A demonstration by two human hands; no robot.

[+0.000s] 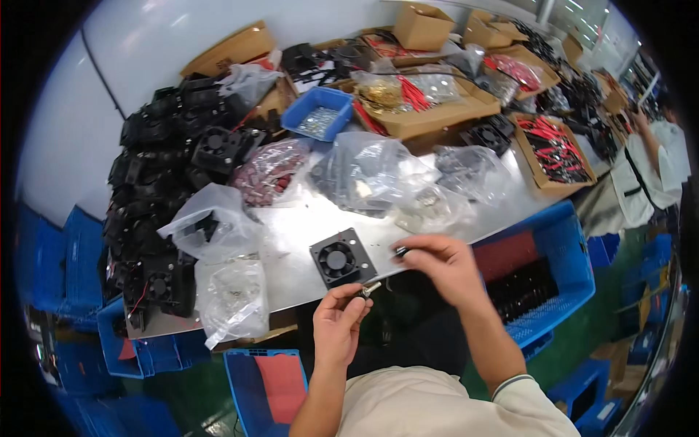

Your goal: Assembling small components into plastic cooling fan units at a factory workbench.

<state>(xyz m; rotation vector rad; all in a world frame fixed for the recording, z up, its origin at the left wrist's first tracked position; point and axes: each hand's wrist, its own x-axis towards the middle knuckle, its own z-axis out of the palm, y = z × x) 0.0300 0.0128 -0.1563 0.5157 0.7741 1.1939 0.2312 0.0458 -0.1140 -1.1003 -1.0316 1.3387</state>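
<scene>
Just off the table's front edge, my left hand (338, 324) pinches a small shiny metal piece (373, 288), which looks like a bolt or terminal. To its right and a little higher, my right hand (445, 268) is closed on a small black part (400, 251) at the fingertips; its exact kind is too small to tell. A square black fan unit (341, 258) lies flat on the metal table (291, 280) in front of me, just beyond my left fingertips. Neither hand touches that unit.
Black fans (160, 160) are heaped at the left. Plastic bags (368, 171), a blue tray (291, 113) of small metal parts and a cardboard box (575, 186) of red-black leads cover the far side. A blue crate (579, 280) stands right. Another person (644, 178) is at far right.
</scene>
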